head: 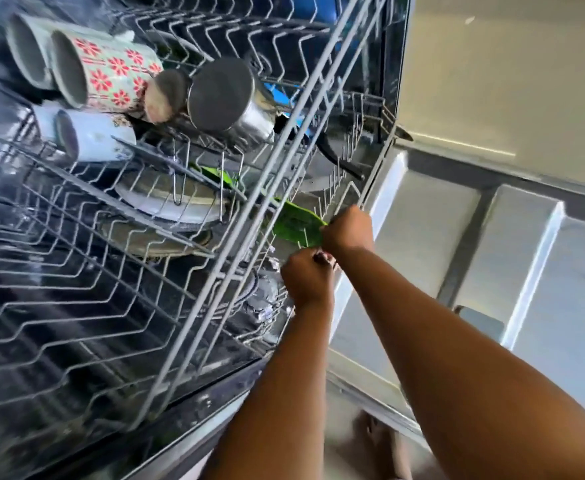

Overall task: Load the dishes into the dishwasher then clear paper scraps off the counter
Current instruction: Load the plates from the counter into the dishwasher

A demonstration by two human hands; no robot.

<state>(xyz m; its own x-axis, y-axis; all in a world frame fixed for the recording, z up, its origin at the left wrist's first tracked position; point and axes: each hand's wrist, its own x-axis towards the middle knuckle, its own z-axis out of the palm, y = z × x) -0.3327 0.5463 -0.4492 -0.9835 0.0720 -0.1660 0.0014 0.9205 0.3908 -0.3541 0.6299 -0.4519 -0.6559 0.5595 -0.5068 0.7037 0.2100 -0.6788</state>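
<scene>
Dishwasher (400, 64) open, view tilted. The upper rack (76, 271) is pulled out and fills the frame from 12 round to 8 o'clock. The open door (457, 254) lies at 3 to 5 o'clock. The lower rack (376, 174) shows beneath and beyond the upper rack, at centre.

On the upper rack at 10 to 11 o'clock are 3 mugs on their sides: a grey mug (27, 50), a red-flowered mug (111, 74) just beside it, and a white mug (93, 136) below them. A steel pot (228, 98) sits at 12 o'clock. Pale plates (166, 202) stand in the lower rack, seen through the wires.

A green dish (296, 225) is at centre, at the lower rack's near edge. The right hand (348, 230) is clamped on the dish's rim. The left hand (306, 277) is just beside it toward 6 o'clock with its fingers curled in — whether it holds anything, cannot tell.
</scene>
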